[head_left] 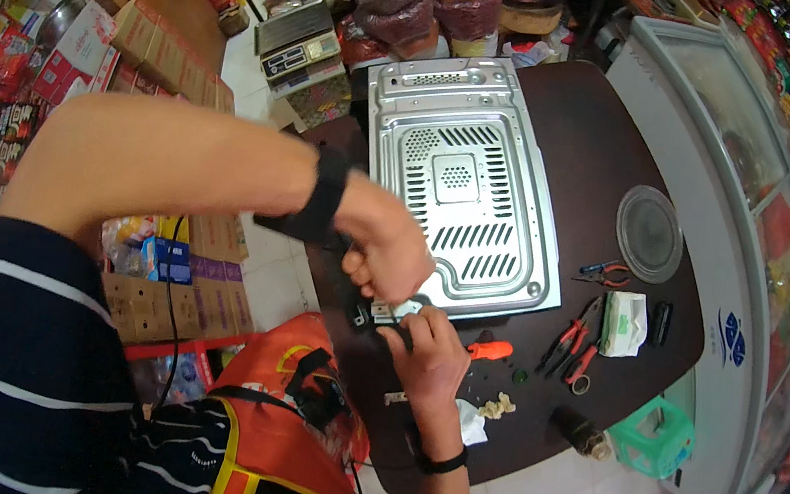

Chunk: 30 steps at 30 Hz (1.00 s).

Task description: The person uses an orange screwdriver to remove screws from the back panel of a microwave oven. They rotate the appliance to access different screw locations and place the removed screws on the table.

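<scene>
A silver metal appliance panel (512,203) with rows of vent slots lies on the dark table (594,123). Both hands meet at its near left corner. My left hand (385,246) reaches in from the left with fingers curled, slightly blurred; whatever it grips is hidden. Just below it, my right hand (431,353) is closed with thumb and fingers together beside a small pale metal piece (406,309), and what lies inside its grasp cannot be made out. An orange-handled screwdriver (490,349) rests right of my right hand.
Red-handled pliers (563,346), smaller pliers (616,274), a tissue pack (622,325) and a round grey disc (649,234) lie on the table's right. A dark jar (579,432) stands near the edge. A green stool (653,437) and glass-topped freezer (726,193) border it; a scale (294,46) stands beyond.
</scene>
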Available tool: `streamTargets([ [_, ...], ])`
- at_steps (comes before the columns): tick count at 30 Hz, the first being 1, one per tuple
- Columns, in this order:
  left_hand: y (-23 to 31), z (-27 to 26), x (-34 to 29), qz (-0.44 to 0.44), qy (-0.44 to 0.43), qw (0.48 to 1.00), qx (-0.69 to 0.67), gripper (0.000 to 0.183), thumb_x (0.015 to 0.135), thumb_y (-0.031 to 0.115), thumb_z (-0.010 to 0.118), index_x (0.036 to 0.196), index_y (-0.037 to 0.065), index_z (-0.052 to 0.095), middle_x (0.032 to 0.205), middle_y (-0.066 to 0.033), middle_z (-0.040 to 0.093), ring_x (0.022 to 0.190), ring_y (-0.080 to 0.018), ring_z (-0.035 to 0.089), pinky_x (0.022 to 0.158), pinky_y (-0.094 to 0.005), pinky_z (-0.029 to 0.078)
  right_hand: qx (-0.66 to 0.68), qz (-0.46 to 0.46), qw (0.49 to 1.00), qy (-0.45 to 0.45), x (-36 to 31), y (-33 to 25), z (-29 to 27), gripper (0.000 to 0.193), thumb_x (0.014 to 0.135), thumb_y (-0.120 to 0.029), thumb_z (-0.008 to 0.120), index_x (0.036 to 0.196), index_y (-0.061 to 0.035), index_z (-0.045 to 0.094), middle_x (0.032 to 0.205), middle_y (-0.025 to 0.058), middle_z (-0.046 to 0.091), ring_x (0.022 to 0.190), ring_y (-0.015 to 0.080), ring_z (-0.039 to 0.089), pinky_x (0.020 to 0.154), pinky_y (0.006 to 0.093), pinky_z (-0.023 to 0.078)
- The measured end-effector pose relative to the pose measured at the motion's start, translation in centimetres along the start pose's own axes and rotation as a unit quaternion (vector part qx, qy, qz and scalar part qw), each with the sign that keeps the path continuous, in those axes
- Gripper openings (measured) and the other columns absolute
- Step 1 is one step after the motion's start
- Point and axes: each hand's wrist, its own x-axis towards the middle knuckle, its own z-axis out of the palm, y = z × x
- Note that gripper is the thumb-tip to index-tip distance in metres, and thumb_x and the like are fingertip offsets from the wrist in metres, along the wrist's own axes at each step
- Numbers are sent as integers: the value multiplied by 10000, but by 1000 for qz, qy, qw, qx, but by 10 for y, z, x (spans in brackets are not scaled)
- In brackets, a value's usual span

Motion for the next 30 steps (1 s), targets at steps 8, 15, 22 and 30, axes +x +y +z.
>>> streamTargets([
  [8, -36, 60, -4, 55, 113, 960, -250, 389, 808, 28, 558, 1140, -34, 752, 720, -100, 642, 543, -229, 593, 476, -420, 442, 10, -4, 1000, 0, 1, 0, 2, 368, 748, -214, 998, 933, -92, 704, 983, 66, 685, 833, 300, 710, 684, 404, 564],
  [15, -19, -2, 14, 10, -42, 990, -137, 196, 856, -21, 539, 1013, -27, 656, 738, -21, 541, 503, -109, 406, 412, -299, 284, 17, -2, 1000, -11, -4, 3, 1, 379, 754, -216, 1002, 973, -98, 715, 1005, 73, 686, 835, 304, 710, 687, 412, 564],
  [22, -33, 71, 7, 56, 177, 983, -11, 347, 895, 107, 601, 1198, 30, 749, 792, -93, 674, 609, -217, 661, 502, -439, 511, 27, 10, 1000, 7, -7, 5, 6, 378, 756, -198, 1001, 988, -95, 721, 1020, 82, 689, 838, 310, 713, 703, 405, 579],
  [30, -14, 148, 16, 84, 180, 761, -617, 425, 1121, 76, 576, 1535, 61, 482, 1030, -116, 664, 554, -161, 565, 431, -337, 451, 19, 3, 1000, 9, -10, 5, 5, 287, 827, -202, 936, 994, -106, 724, 1022, 64, 690, 886, 300, 722, 699, 417, 590],
])
